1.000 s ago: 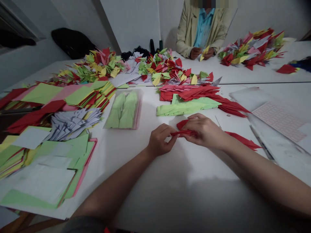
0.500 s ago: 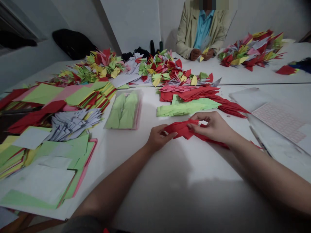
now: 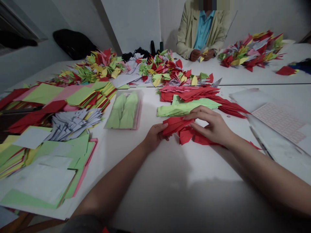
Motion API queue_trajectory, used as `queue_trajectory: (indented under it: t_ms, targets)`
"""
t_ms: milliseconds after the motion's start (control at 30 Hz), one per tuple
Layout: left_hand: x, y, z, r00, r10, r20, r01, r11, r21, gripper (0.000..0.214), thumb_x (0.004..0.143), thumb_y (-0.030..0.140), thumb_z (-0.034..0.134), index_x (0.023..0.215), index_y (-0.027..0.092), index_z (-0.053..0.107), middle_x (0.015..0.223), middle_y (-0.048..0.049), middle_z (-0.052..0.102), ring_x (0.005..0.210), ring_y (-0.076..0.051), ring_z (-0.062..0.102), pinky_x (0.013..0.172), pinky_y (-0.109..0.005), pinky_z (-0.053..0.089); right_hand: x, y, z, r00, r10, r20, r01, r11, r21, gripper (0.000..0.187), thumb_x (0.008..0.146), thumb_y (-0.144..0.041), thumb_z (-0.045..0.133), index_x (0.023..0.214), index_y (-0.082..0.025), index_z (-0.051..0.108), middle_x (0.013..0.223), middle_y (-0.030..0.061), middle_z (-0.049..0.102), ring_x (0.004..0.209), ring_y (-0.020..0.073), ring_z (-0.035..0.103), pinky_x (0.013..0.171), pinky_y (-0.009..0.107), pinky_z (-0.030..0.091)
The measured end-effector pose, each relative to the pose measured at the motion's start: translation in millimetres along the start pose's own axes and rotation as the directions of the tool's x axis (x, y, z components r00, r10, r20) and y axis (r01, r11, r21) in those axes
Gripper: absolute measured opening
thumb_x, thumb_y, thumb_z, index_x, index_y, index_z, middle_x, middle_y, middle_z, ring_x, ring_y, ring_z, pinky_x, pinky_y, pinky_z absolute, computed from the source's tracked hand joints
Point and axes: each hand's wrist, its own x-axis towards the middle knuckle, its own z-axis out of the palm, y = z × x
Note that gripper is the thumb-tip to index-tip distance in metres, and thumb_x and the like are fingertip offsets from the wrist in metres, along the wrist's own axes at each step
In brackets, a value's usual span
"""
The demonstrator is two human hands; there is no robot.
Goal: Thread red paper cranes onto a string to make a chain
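Note:
Folded red paper pieces (image 3: 173, 125), gathered in a small bundle, are held at their left end by my left hand (image 3: 155, 136), its thumb on top and fingers beneath. At the bundle's right end is my right hand (image 3: 213, 124), fingertips on the upper edge and thumb lower down, with the paper between them. Below my right hand, more red folded pieces (image 3: 186, 135) lie on the table. Just behind are a row of light green folded strips (image 3: 187, 108) and a pile of red folded strips (image 3: 201, 94).
A clear packet of green folded paper (image 3: 123, 110) lies left of my hands. Farther left are stacked coloured sheets (image 3: 82, 150) and white folded pieces (image 3: 75, 124). Heaped paper shapes (image 3: 165, 66) line the back. Across the table a person (image 3: 201, 32) handles yellow paper. A pen (image 3: 261, 142) lies right.
My left hand has turned, tilting the red bundle and drawing it slightly left. My right thumb and fingers have spread wider, and loose red pieces now show below the bundle.

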Motion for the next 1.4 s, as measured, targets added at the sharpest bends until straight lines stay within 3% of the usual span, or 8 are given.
queue_trajectory:
  t_ms: [100, 200, 300, 400, 667, 867, 1133, 1400]
  targets:
    - [3, -3, -4.2, 0.999, 0.033, 0.027, -0.033, 0.999, 0.007, 0.045, 0.080, 0.058, 0.059, 0.077, 0.013, 0.063, 0.064, -0.0060, 0.062, 0.054, -0.013, 0.058, 0.042, -0.022, 0.048, -1, 1, -1, 1.000, 0.005, -0.020, -0.005, 0.999, -0.038, 0.016, 0.091, -0.025, 0.055, 0.100, -0.025, 0.068, 0.095, 0.0073, 0.062, 0.084, 0.0198, 0.063, 0.073, 0.034, 0.054]
    - [5, -6, -7.7, 0.961, 0.270, -0.055, -0.262, 0.958, 0.118, 0.030, 0.083, 0.047, 0.057, 0.085, 0.017, 0.056, 0.079, -0.0024, 0.062, 0.054, -0.009, 0.055, 0.039, -0.018, 0.044, 0, 1, -3, 0.998, 0.020, -0.057, -0.022, 0.999, -0.046, 0.014, 0.091, -0.025, 0.056, 0.098, -0.025, 0.068, 0.093, 0.0069, 0.063, 0.084, 0.0200, 0.063, 0.070, 0.034, 0.054]
    - [2, -7, -7.6, 0.867, 0.498, -0.022, -0.448, 0.798, 0.403, 0.026, 0.080, 0.026, 0.060, 0.105, 0.020, 0.056, 0.105, -0.0045, 0.062, 0.061, -0.007, 0.057, 0.041, -0.015, 0.045, 0, 1, -4, 0.995, 0.049, -0.083, -0.053, 0.998, -0.036, 0.013, 0.090, -0.025, 0.057, 0.097, -0.024, 0.068, 0.091, 0.0069, 0.064, 0.084, 0.0201, 0.063, 0.069, 0.033, 0.054]
    - [-2, -9, -5.2, 0.789, 0.608, 0.089, -0.515, 0.575, 0.635, 0.035, 0.080, 0.021, 0.064, 0.114, 0.019, 0.059, 0.113, -0.0079, 0.061, 0.075, -0.009, 0.062, 0.051, -0.016, 0.052, 0, 4, -4, 0.993, 0.085, -0.086, -0.088, 0.996, -0.027, 0.013, 0.090, -0.028, 0.059, 0.096, -0.024, 0.069, 0.090, 0.0067, 0.065, 0.083, 0.0208, 0.063, 0.068, 0.034, 0.054]
    - [-5, -10, -0.8, 0.594, 0.765, 0.248, -0.594, 0.210, 0.777, 0.011, 0.085, 0.021, 0.065, 0.095, 0.018, 0.069, 0.086, -0.0032, 0.070, 0.077, -0.011, 0.066, 0.059, -0.018, 0.058, -1, 8, -3, 1.000, -0.004, 0.018, 0.007, 0.983, -0.182, 0.014, 0.088, -0.030, 0.061, 0.096, -0.023, 0.069, 0.104, 0.0095, 0.063, 0.096, 0.0250, 0.061, 0.082, 0.042, 0.050]
    - [-8, -8, 7.6, 0.517, 0.765, 0.385, -0.627, 0.032, 0.778, 0.010, 0.086, 0.016, 0.064, 0.094, 0.019, 0.068, 0.085, -0.0033, 0.072, 0.075, -0.012, 0.067, 0.065, -0.020, 0.059, -4, 3, 7, 0.990, -0.103, 0.099, 0.125, 0.961, -0.246, 0.015, 0.092, -0.025, 0.057, 0.102, -0.023, 0.067, 0.099, 0.0073, 0.068, 0.091, 0.0218, 0.061, 0.082, 0.039, 0.045]
    - [-11, -11, 11.0, 0.488, 0.739, 0.465, -0.647, -0.051, 0.761, 0.014, 0.085, 0.014, 0.064, 0.098, 0.019, 0.068, 0.089, -0.0040, 0.074, 0.080, -0.013, 0.070, 0.076, -0.023, 0.058, -7, -5, 19, 0.977, -0.181, 0.114, 0.202, 0.954, -0.221, 0.014, 0.092, -0.023, 0.055, 0.102, -0.021, 0.065, 0.094, 0.0064, 0.068, 0.087, 0.0197, 0.060, 0.083, 0.037, 0.046]
    - [-9, -9, 6.8, 0.478, 0.766, 0.431, -0.670, 0.000, 0.742, 0.016, 0.084, 0.015, 0.067, 0.099, 0.019, 0.069, 0.088, -0.0033, 0.074, 0.079, -0.012, 0.070, 0.070, -0.020, 0.058, -6, -1, 13, 0.970, -0.227, 0.088, 0.242, 0.939, -0.243, 0.014, 0.089, -0.018, 0.057, 0.101, -0.020, 0.064, 0.096, 0.0068, 0.068, 0.088, 0.0196, 0.061, 0.083, 0.037, 0.045]
